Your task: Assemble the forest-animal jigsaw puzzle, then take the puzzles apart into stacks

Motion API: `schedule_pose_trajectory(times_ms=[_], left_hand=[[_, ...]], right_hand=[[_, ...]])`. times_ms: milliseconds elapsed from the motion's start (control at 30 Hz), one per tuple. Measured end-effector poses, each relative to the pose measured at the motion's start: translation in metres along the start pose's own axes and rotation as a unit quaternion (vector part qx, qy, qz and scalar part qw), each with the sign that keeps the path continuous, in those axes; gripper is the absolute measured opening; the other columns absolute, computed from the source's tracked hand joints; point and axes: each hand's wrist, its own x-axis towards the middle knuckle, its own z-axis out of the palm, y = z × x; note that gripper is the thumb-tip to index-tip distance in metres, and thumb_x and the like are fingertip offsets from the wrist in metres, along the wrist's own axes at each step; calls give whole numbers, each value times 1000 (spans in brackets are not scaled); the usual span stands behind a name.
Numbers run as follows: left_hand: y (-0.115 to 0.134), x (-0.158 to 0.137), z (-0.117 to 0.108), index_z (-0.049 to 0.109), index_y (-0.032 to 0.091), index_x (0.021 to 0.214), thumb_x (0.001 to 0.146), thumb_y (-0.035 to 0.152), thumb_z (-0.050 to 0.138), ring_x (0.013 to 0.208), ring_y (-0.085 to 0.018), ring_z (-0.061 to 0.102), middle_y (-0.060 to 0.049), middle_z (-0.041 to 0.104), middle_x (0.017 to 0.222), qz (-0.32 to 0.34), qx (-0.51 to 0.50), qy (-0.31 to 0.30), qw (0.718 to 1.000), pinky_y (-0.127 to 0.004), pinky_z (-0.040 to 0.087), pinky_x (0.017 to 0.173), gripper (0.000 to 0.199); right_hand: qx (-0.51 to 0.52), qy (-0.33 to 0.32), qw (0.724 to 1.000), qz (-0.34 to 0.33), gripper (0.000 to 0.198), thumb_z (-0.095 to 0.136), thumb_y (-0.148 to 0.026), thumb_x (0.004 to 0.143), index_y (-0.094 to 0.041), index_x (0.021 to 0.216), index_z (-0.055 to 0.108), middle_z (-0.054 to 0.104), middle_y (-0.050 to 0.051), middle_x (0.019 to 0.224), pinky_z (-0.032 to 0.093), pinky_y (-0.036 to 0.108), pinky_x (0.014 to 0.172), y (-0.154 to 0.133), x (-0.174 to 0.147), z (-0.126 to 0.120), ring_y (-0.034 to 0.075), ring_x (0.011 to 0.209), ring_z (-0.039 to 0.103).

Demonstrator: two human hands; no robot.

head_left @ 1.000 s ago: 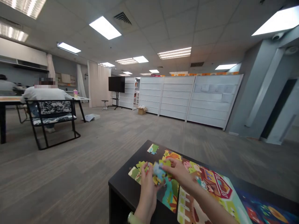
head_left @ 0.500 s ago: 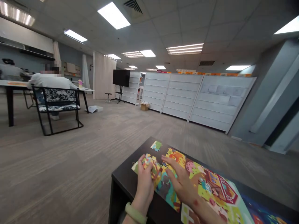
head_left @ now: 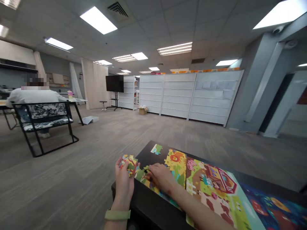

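Note:
My left hand, wearing a pale green wristband, is closed around several jigsaw puzzle pieces just off the table's left edge. Bent over the partly joined lion puzzle, my right hand has its fingers curled down at a green puzzle piece and appears to pinch it. That hand and forearm cover part of the lion puzzle. A loose green and pale blue puzzle piece lies near the far corner. Beside the lion puzzle rests a joined farm puzzle with a cow and a red barn.
The black table ends close to my left hand. A dark blue picture lies at its right end. Farther off, a person sits in a black-framed chair. White shelving and a cardboard box stand across the carpet.
My left hand has moved left with its pieces, clear of the table edge. My right hand, spread before, has shifted left and curled its fingers at a green piece. The view has turned right.

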Motion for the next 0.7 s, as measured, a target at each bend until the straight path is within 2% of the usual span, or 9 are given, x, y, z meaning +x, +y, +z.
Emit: schedule_pose_trajectory(times_ms=[100,167,233,267,333,433,533,633,700], left_hand=[[-15,-12,9,48,28,124,93,10,54,63,-13,69,-1,67,92,-15,48,-26,998,-31,61,65,36],[-29,-23,15,50,26,123,95,17,55,63,-12,68,-2,68,92,-52,70,-61,994,-27,59,62,31],[-43,-33,17,51,25,125,94,23,59,62,-12,67,-3,68,92,-84,90,-105,987,-23,56,57,32],[-48,-38,17,50,25,128,92,23,63,62,-12,67,-4,67,92,-86,100,-126,983,-20,55,55,38],[-56,-42,15,46,27,134,86,19,69,63,-11,67,-4,67,96,-61,124,-150,979,-18,53,53,53],[-57,-38,11,44,30,137,81,16,72,62,-12,67,-3,67,99,-25,172,-140,975,-21,56,55,65],[-57,-27,7,43,30,140,78,20,74,59,-13,66,-2,68,96,-27,226,-142,963,-26,58,57,70],[-64,-18,2,44,28,141,71,31,79,63,-17,67,-2,68,93,3,329,-163,930,-34,59,64,78],[-69,-17,0,49,23,138,66,43,79,70,-22,67,-4,69,91,59,405,-178,895,-43,59,73,81]], right_hand=[[-8,80,994,68,42,32,-37,102,-19,82,64,63,3,72,40,28,66,-1,3,-15,18,70,57],[-11,111,988,110,54,18,-36,105,-18,82,63,61,3,70,39,26,60,-6,8,-23,16,65,55],[-14,117,984,130,54,22,-41,104,-18,80,64,63,2,71,41,25,60,-12,10,-28,16,67,57],[-19,117,984,135,48,31,-45,102,-18,85,66,66,3,79,44,25,65,-14,8,-32,16,74,60],[-45,103,983,143,39,40,-48,100,-20,108,66,68,6,106,47,27,84,-10,-4,-41,18,98,62],[-102,70,975,186,46,41,-47,99,-22,135,54,53,11,142,33,40,110,14,-43,-65,25,132,45],[-147,31,950,275,61,51,-51,92,-18,144,48,37,18,156,15,59,116,52,-96,-92,40,147,21],[-164,-6,930,329,63,44,-55,94,-19,147,46,35,18,158,13,62,115,79,-139,-111,40,148,21],[-171,-19,924,342,65,40,-57,95,-21,148,43,34,16,159,13,58,117,87,-158,-120,37,148,23]])
